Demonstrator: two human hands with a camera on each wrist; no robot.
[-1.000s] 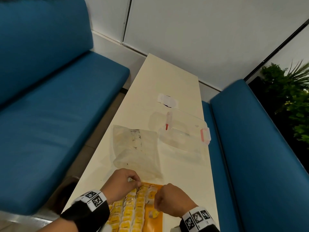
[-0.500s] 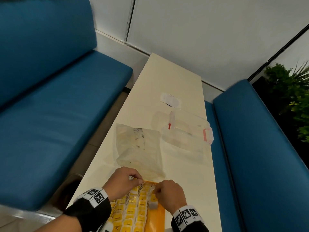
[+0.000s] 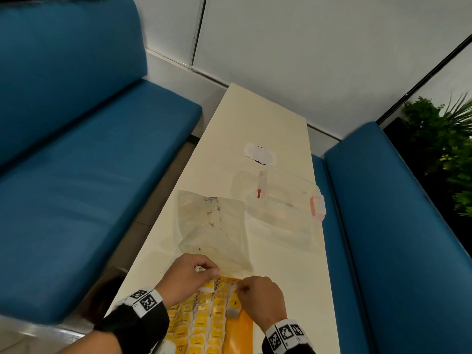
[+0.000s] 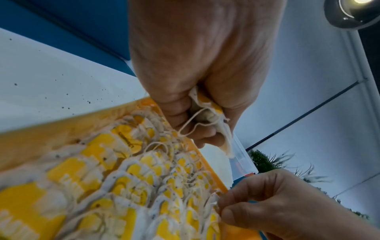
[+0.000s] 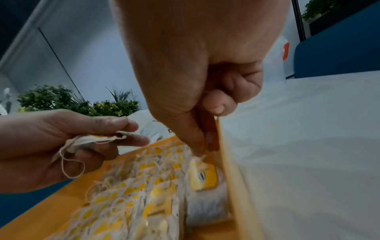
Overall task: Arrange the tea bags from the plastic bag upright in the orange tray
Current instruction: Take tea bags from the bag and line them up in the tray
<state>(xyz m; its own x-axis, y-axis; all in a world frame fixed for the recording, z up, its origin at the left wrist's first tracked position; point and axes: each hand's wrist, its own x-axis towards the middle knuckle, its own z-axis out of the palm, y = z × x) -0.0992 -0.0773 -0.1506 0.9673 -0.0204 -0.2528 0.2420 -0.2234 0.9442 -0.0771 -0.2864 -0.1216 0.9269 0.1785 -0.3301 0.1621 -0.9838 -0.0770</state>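
Your left hand (image 3: 190, 274) pinches a crumpled tea bag (image 4: 207, 112), its loose string (image 4: 191, 125) dangling over the packed rows (image 3: 201, 325) in the orange tray (image 3: 242, 330) at the frame's bottom centre. That string could snag and topple standing bags. Your right hand (image 3: 260, 297) pinches a bag top (image 5: 198, 158) against the tray's right wall, where the only open lane runs. The plastic bag (image 3: 213, 226) on the desk (image 3: 260, 118) just above looks emptied.

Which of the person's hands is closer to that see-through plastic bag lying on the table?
Left. The left hand, holding a tea bag, sits right at the plastic bag's near edge. The right hand is farther back, over the orange tray.
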